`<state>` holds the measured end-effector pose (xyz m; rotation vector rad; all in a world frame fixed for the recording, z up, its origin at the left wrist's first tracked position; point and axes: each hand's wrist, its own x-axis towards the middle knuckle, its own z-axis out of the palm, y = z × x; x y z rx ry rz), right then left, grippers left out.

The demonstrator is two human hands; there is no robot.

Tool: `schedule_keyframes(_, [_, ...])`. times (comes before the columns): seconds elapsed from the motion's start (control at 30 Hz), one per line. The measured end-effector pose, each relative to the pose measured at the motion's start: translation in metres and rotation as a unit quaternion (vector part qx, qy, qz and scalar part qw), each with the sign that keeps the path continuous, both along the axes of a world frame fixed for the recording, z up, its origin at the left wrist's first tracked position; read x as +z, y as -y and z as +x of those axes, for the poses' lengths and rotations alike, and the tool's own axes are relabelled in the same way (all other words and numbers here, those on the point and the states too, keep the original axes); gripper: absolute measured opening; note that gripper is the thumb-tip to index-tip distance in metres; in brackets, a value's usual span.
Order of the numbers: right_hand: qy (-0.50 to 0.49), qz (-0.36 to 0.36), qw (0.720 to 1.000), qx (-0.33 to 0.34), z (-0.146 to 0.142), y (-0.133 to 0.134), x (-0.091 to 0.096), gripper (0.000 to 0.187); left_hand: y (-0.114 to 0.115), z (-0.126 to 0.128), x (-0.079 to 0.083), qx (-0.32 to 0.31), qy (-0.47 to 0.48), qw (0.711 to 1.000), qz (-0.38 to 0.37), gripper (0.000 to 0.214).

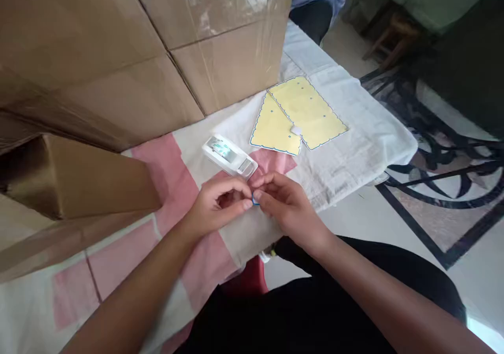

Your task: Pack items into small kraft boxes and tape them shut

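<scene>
My left hand (pixel 222 201) and my right hand (pixel 285 202) meet over the near side of the table, fingertips pinched together. Between them shows a small blue-edged piece (pixel 255 199), mostly covered by the fingers, so its kind is unclear. Just beyond my fingers lies a white slim device or case (pixel 230 157) with a shiny dark panel. Farther off, two pale yellow sheets with blue scalloped edges overlap, the larger sheet (pixel 311 110) partly over the smaller sheet (pixel 272 125). A small whitish piece (pixel 295 130) rests where they meet.
Large taped cardboard boxes (pixel 232 65) are stacked along the table's far left side. An open cardboard box (pixel 102 178) stands at the left. A pink and white cloth (pixel 208 254) covers the table. Another person (pixel 315 7) sits past the far end, near a wooden stool (pixel 394 39).
</scene>
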<state>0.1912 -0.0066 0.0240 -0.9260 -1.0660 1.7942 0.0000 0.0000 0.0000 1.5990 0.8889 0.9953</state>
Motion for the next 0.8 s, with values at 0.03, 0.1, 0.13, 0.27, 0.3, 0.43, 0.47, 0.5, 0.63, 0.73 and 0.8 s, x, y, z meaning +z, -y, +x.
schedule_keyframes(0.03, [0.001,0.001,1.000,0.000,-0.0002,-0.0003,-0.0004,0.010,0.0011,-0.0002,0.0012,0.002,-0.002,1.000,0.000,0.006])
schedule_keyframes(0.1, [0.005,0.002,1.000,-0.001,-0.0003,-0.0006,-0.0010,0.011,0.0027,-0.0004,0.0033,0.004,-0.004,1.000,-0.002,0.006])
schedule_keyframes(0.13, [0.007,0.002,1.000,-0.001,-0.0003,-0.0006,-0.0012,0.011,0.0032,-0.0004,0.0040,0.004,-0.005,1.000,-0.003,0.006])
schedule_keyframes(0.27, [0.017,0.005,1.000,-0.001,0.0000,0.0006,-0.0012,0.010,0.0031,0.0000,0.0044,0.001,-0.003,1.000,-0.012,0.006])
schedule_keyframes(0.3, [0.016,0.006,1.000,-0.001,0.0001,0.0010,-0.0012,0.010,0.0028,0.0000,0.0042,0.001,-0.002,1.000,-0.014,0.006])
schedule_keyframes(0.43, [0.014,0.009,1.000,-0.003,-0.0001,0.0013,-0.0020,0.009,0.0023,-0.0006,0.0032,-0.001,-0.006,1.000,-0.017,0.006])
schedule_keyframes(0.47, [0.014,0.011,1.000,-0.004,-0.0002,0.0012,-0.0023,0.009,0.0024,-0.0008,0.0031,-0.001,-0.006,1.000,-0.017,0.006])
schedule_keyframes(0.5, [0.016,0.014,1.000,-0.004,-0.0004,0.0011,-0.0025,0.009,0.0026,-0.0009,0.0030,-0.001,-0.007,1.000,-0.017,0.006])
schedule_keyframes(0.63, [0.046,0.040,0.998,-0.005,-0.0014,0.0020,-0.0033,0.010,0.0036,-0.0008,0.0034,-0.002,-0.018,1.000,-0.021,0.007])
schedule_keyframes(0.73, [0.113,0.101,0.988,-0.012,-0.0010,0.0039,-0.0031,0.008,0.0045,-0.0007,0.0039,0.001,-0.027,0.999,-0.028,0.009])
schedule_keyframes(0.8, [0.191,0.196,0.961,-0.037,0.0009,0.0049,-0.0021,0.005,0.0051,-0.0013,0.0041,0.005,-0.030,0.999,-0.030,0.011])
